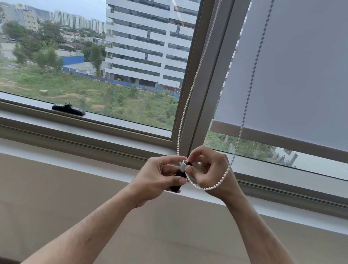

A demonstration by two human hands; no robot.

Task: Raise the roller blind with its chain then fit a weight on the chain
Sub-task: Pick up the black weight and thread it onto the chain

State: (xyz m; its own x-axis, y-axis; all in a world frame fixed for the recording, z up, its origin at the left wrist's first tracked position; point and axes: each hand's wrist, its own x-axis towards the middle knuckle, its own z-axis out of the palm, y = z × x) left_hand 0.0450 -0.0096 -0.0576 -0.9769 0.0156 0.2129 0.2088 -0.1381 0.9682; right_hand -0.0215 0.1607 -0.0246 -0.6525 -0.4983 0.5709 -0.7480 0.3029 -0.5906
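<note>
A white bead chain (193, 83) hangs down along the window's centre post and loops under my hands, rising again in front of the blind at the right. My left hand (159, 175) grips a dark, stick-shaped weight (179, 176) with a white cap, held upright. My right hand (210, 169) pinches the chain at the top of the weight, and the loop drapes over its wrist side. A grey roller blind (307, 71) covers the right pane, its bottom bar (288, 141) a little above the sill.
The left pane is uncovered, with a black window handle (69, 109) on its lower frame. A wide pale sill (58, 137) runs under both panes, with a beige wall below it.
</note>
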